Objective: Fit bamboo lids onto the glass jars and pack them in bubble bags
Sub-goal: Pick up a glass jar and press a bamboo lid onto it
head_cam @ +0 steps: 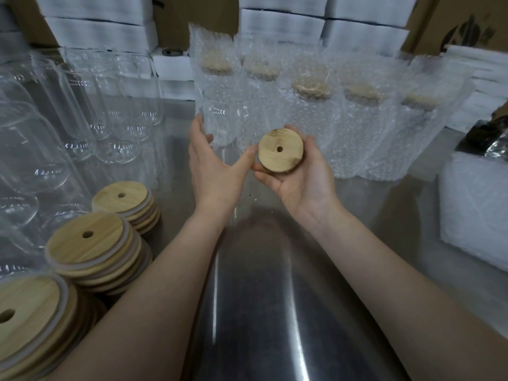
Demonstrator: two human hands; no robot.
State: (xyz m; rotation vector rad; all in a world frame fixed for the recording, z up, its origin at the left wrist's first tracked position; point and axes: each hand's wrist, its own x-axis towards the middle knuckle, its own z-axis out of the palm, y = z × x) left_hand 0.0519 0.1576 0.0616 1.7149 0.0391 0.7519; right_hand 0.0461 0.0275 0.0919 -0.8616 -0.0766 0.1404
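Note:
My right hand (299, 177) holds a round bamboo lid (280, 149) with a small hole, palm up, fingers curled round its rim. My left hand (211, 166) cups the lower part of a clear glass jar (226, 114) that stands open-topped in front of me; the fingers lie along the jar's left side and the thumb reaches to its right, almost touching the lid. The lid is beside the jar and below its mouth, not on it.
Three stacks of bamboo lids (88, 243) sit at the lower left, with several empty glass jars (82, 105) behind them. Several lidded jars in bubble bags (357, 119) stand at the back. A pile of bubble bags (472, 204) lies right on the steel table (261, 298). White boxes (280, 20) line the back.

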